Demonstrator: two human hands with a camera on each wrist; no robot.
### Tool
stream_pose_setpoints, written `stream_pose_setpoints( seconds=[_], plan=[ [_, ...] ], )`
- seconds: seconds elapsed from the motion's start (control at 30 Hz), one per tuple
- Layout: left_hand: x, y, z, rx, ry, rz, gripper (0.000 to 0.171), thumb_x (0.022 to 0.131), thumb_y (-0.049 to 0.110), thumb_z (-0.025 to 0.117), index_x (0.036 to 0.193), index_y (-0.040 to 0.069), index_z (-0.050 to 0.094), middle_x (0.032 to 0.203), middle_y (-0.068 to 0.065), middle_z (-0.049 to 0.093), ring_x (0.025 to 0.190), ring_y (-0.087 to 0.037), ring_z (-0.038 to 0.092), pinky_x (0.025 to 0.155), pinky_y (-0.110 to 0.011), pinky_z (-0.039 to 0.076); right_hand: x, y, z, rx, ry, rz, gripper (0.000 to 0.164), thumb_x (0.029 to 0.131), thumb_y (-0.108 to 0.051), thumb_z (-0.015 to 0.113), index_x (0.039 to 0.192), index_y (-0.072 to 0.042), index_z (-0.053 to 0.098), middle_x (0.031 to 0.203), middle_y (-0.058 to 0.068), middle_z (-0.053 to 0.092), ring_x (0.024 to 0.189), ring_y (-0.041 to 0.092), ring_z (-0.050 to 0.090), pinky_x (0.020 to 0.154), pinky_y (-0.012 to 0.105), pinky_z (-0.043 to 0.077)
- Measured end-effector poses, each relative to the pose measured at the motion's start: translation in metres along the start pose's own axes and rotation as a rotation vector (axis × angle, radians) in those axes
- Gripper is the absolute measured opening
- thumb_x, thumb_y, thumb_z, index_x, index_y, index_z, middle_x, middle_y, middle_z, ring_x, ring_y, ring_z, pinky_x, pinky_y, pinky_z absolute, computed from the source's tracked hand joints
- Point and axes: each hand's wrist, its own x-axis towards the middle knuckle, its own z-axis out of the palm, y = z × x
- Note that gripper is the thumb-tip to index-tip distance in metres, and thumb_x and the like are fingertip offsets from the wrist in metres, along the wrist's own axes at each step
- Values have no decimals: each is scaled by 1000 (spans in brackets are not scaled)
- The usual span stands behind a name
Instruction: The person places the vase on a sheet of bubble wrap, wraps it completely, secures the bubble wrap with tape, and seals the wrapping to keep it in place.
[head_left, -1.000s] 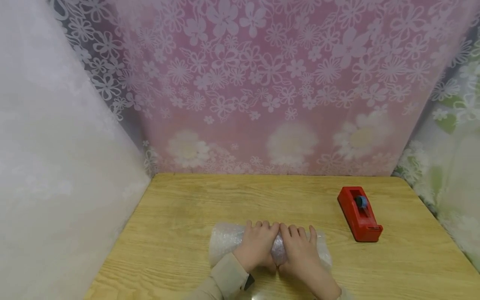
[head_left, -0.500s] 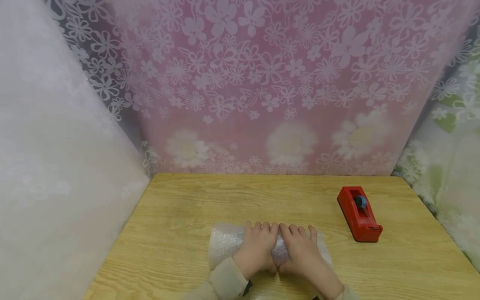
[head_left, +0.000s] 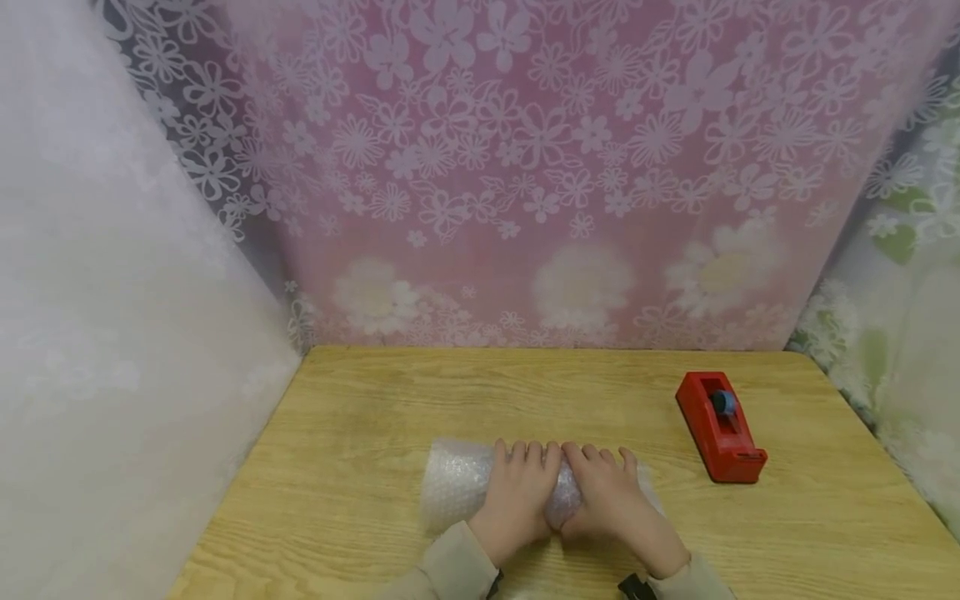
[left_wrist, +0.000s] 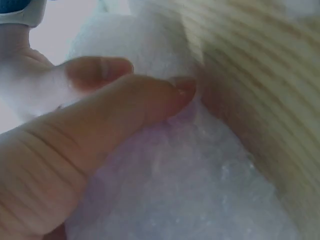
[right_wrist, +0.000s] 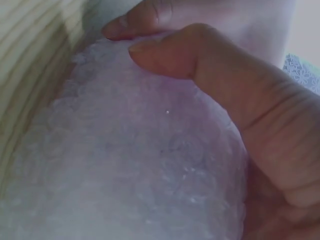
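Note:
A roll of bubble wrap (head_left: 453,483) lies crosswise near the front of the table, with a purplish tint showing through its middle. My left hand (head_left: 517,500) grips it left of centre, fingers over the far side and thumb on the near side. Close beside it, my right hand (head_left: 607,500) grips the roll in the same way. In the left wrist view the left thumb (left_wrist: 115,110) presses on the bubble wrap (left_wrist: 200,180). The right wrist view has the right thumb (right_wrist: 170,52) against the wrap (right_wrist: 135,140), close to the other thumb. Whatever is inside the roll is hidden.
A red tape dispenser (head_left: 720,429) with a small blue roll stands on the right side of the wooden table (head_left: 360,400). Flowered pink cloth (head_left: 465,208) hangs behind the table, and pale cloth (head_left: 135,333) hangs along the left.
The roll's left end has tipped slightly away and the hands have turned with it a little. Both hands keep their grip. The tape dispenser stays in place.

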Motion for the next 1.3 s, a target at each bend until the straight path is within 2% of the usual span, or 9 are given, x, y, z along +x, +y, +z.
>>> stream_pose_setpoints(
  seconds=[0.3, 0.63, 0.83, 1.0, 1.17, 1.3],
  plan=[
    [3, -4, -2, -72, -39, 13, 102, 45, 64, 91, 127, 16, 52, 103, -1, 63, 91, -19, 60, 80, -43, 44, 4, 2, -5, 37, -46, -22, 92, 47, -35, 94, 126, -9, 56, 109, 10, 62, 102, 35, 57, 95, 73, 26],
    [5, -6, -8, -160, -141, 17, 102, 41, 62, 93, 126, 21, 53, 106, 0, 64, 93, -17, 61, 79, -40, 42, 3, 3, -13, 53, -117, -46, 86, 45, -38, 92, 119, -9, 57, 102, 7, 63, 95, 31, 59, 92, 75, 27],
    [6, -6, -10, -173, -153, 15, 100, 39, 59, 94, 123, 22, 54, 102, 0, 65, 89, -17, 61, 77, -39, 41, 0, 4, -10, 63, -113, -38, 89, 46, -39, 92, 122, -9, 57, 107, 7, 63, 99, 30, 58, 95, 74, 25],
    [7, -6, -11, -179, -174, 10, 100, 39, 58, 95, 123, 23, 53, 102, 0, 65, 91, -18, 61, 78, -41, 42, -5, 2, -5, 18, -58, -8, 98, 44, -40, 94, 129, -7, 55, 117, 11, 62, 109, 36, 57, 98, 74, 23],
    [9, -7, -10, -201, -183, 13, 100, 39, 58, 95, 123, 24, 54, 102, 0, 66, 90, -19, 62, 78, -42, 41, -12, -6, 3, -122, 60, 1, 99, 44, -40, 95, 128, -5, 56, 118, 15, 61, 110, 40, 56, 99, 73, 25],
    [9, -9, -10, -244, -186, 30, 97, 40, 56, 96, 121, 23, 55, 103, -1, 67, 92, -21, 63, 85, -48, 44, -18, -12, 10, -161, 139, 0, 97, 44, -34, 97, 126, -5, 55, 118, 16, 60, 111, 42, 54, 100, 73, 23]
  ],
)
